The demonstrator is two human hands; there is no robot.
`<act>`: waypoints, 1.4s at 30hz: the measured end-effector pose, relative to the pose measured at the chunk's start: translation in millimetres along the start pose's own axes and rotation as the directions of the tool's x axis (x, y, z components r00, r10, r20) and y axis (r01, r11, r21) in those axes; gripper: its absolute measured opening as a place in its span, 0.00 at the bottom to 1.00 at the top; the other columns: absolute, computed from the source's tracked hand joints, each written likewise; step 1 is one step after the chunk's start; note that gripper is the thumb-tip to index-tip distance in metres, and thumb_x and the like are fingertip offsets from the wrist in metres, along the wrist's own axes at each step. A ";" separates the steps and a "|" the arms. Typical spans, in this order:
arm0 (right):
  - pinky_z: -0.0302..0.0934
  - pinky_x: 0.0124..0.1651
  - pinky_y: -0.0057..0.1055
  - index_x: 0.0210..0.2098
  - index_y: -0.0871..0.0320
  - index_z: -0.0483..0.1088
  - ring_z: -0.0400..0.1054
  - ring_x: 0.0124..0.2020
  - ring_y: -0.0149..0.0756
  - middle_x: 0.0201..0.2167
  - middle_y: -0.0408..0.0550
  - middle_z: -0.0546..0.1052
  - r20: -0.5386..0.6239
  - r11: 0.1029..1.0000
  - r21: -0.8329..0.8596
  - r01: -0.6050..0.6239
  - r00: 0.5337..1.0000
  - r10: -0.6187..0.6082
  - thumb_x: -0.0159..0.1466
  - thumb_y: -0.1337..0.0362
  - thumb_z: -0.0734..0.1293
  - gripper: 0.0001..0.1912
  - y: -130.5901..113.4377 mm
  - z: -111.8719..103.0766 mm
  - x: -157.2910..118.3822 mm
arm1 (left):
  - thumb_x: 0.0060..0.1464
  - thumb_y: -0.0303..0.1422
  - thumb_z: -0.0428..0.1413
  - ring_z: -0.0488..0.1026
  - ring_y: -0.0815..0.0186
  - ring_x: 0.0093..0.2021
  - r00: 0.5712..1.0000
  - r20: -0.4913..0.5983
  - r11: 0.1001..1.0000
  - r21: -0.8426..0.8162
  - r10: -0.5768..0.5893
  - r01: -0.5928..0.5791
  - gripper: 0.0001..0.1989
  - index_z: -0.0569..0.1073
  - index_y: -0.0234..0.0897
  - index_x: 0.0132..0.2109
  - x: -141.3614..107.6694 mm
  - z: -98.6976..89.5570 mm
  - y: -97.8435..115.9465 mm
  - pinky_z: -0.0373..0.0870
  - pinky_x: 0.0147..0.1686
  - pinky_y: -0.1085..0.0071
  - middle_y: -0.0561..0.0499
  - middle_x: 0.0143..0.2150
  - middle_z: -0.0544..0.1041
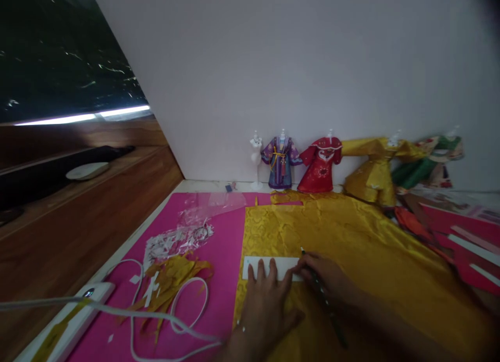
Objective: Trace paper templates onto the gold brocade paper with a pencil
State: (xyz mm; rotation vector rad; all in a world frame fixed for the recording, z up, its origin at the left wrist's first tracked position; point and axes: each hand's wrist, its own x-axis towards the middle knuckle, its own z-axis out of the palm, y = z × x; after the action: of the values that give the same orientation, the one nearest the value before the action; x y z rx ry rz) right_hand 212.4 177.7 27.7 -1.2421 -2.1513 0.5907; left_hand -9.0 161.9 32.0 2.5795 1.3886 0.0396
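A pale rectangular strip (296,262) lies across the gold patterned fabric (332,224). My left hand (265,302) presses on the strip with its fingers spread. Close by on the right, my right hand (322,273) is closed around a dark, thin pencil-like tool (321,295), whose light tip points away from me just above the strip's right part. The fingertips of my right hand are at the strip near my left index finger. The fabric lies over a pink sheet (224,247).
Gold scraps (175,278), a clear bag (175,242) with white bits, a white cable (172,316) and a power strip (74,320) lie left. Small dressed mannequins, including a red dress (322,166), stand along the wall. Red pieces (464,247) lie right.
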 end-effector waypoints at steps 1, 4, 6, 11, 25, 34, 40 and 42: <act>0.66 0.41 0.38 0.40 0.54 0.72 0.72 0.37 0.40 0.35 0.50 0.78 -0.006 1.000 0.006 -0.012 1.000 0.012 0.71 0.63 0.57 0.12 1.3 -0.5 2.4 | 0.55 0.60 0.55 0.53 0.31 0.69 1.000 0.005 1.000 -0.012 0.000 0.000 0.42 0.55 0.53 0.72 0.0 -0.6 0.0 0.49 0.64 0.33 0.35 0.72 0.57; 0.66 0.46 0.40 0.46 0.53 0.75 0.74 0.43 0.44 0.42 0.53 0.80 -0.067 0.996 0.076 -0.037 0.997 0.043 0.71 0.59 0.58 0.15 1.6 -0.7 17.7 | 0.55 0.60 0.54 0.51 0.30 0.70 1.000 0.026 0.998 -0.065 -0.003 0.004 0.41 0.58 0.50 0.71 0.2 -1.8 0.0 0.46 0.65 0.32 0.35 0.72 0.57; 0.66 0.49 0.41 0.45 0.53 0.76 0.74 0.45 0.45 0.43 0.52 0.81 -0.098 0.985 0.163 -0.053 0.993 0.070 0.70 0.56 0.59 0.16 -2.9 2.7 35.5 | 0.55 0.61 0.54 0.50 0.30 0.70 1.000 0.030 0.996 -0.094 -0.007 0.010 0.41 0.59 0.50 0.70 0.4 -1.4 -0.2 0.44 0.65 0.32 0.35 0.72 0.56; 0.65 0.33 0.31 0.27 0.54 0.70 0.71 0.28 0.37 0.23 0.43 0.74 -0.008 0.920 0.350 -0.174 0.982 0.189 0.68 0.58 0.61 0.15 -21.9 32.1 88.6 | 0.54 0.61 0.55 0.51 0.30 0.70 1.000 0.027 0.992 -0.122 -0.010 0.013 0.44 0.58 0.47 0.71 1.4 -1.8 0.7 0.45 0.65 0.32 0.35 0.71 0.58; 0.58 0.27 0.26 0.30 0.53 0.61 0.66 0.24 0.31 0.21 0.37 0.69 0.041 0.903 0.345 -0.254 0.966 0.256 0.59 0.72 0.64 0.08 -29.8 68.2 122.5 | 0.48 0.53 0.63 0.48 0.29 0.70 0.996 0.093 0.992 -0.126 -0.011 0.023 0.43 0.62 0.46 0.69 4.9 -7.1 2.2 0.43 0.65 0.29 0.38 0.71 0.59; 0.55 0.28 0.27 0.29 0.53 0.61 0.64 0.24 0.31 0.22 0.37 0.68 0.042 0.933 0.294 -0.209 0.978 0.206 0.58 0.71 0.64 0.08 -29.3 64.2 123.0 | 0.51 0.54 0.61 0.47 0.30 0.71 0.998 0.064 0.991 -0.133 -0.006 0.015 0.43 0.59 0.48 0.70 3.8 -5.3 2.8 0.42 0.65 0.29 0.39 0.72 0.57; 0.54 0.28 0.27 0.28 0.53 0.61 0.61 0.24 0.30 0.21 0.36 0.66 0.032 0.945 0.260 -0.198 0.980 0.196 0.56 0.73 0.64 0.09 -23.3 52.4 117.0 | 0.54 0.57 0.58 0.50 0.31 0.70 0.999 0.041 0.991 -0.132 -0.005 0.010 0.41 0.58 0.52 0.70 2.4 -4.1 0.6 0.44 0.65 0.30 0.37 0.71 0.59; 0.53 0.28 0.27 0.28 0.54 0.61 0.61 0.24 0.30 0.21 0.36 0.66 0.031 0.947 0.248 -0.202 0.979 0.201 0.55 0.73 0.64 0.09 -20.0 47.9 113.6 | 0.53 0.56 0.58 0.50 0.32 0.70 0.998 0.062 0.991 -0.128 -0.024 0.032 0.40 0.60 0.53 0.69 2.1 -6.6 1.9 0.43 0.66 0.32 0.37 0.71 0.58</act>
State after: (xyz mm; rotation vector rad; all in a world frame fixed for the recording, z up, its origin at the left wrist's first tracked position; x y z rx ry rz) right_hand 122.4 264.0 34.8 -1.3262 -1.8956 0.9227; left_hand -7.0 163.7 38.7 2.4354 1.3543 0.0454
